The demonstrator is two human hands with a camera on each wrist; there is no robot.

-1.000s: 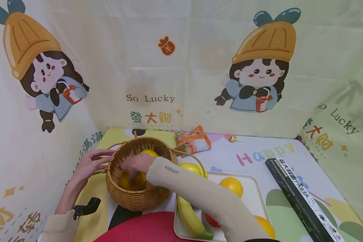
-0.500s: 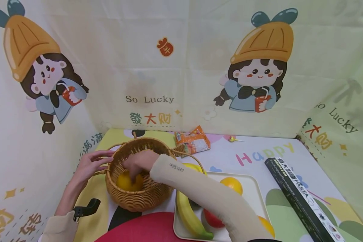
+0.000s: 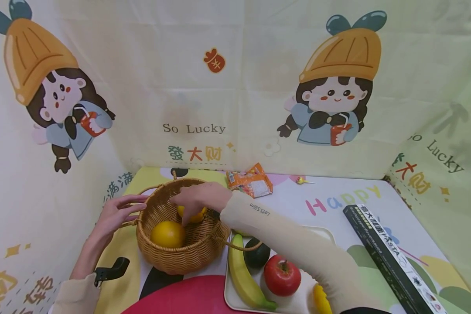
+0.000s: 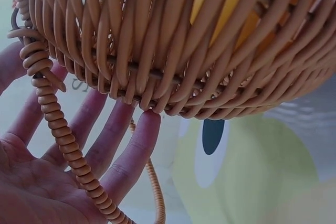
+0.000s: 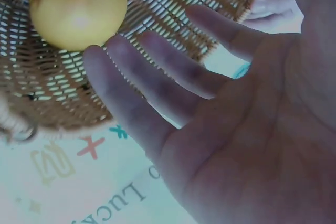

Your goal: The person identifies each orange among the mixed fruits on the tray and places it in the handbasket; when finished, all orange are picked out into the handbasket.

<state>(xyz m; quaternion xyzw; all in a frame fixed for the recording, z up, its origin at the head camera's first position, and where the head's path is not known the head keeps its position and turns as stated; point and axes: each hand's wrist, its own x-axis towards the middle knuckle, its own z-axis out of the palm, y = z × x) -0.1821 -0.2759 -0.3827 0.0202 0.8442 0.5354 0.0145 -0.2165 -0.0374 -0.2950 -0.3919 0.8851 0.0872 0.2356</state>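
Observation:
The brown wicker basket (image 3: 180,257) holds a round orange (image 3: 168,234) at its front left. Behind it lies another yellow-orange fruit (image 3: 196,215), partly covered by my right hand (image 3: 202,198). That hand is inside the basket's upper part, its fingers extended and holding nothing. In the right wrist view, the fingertips (image 5: 94,56) are close to a yellow fruit (image 5: 79,11); whether they touch it I cannot tell. My left hand (image 3: 115,213) rests its spread fingers against the basket's left side. The left wrist view shows its fingertips (image 4: 149,119) on the wicker, behind a hanging handle (image 4: 68,140).
Right of the basket, a white tray (image 3: 229,301) carries a banana (image 3: 241,274), a dark avocado (image 3: 257,254), a red apple (image 3: 282,275) and a yellow item (image 3: 321,298), partly under my sleeve. An orange snack packet (image 3: 251,181), lollipop (image 3: 304,180) and black pasta box (image 3: 392,257) lie beyond.
My right hand has let go of the orange at the basket's front left and moved up and to the right. My left hand stays at the basket's side.

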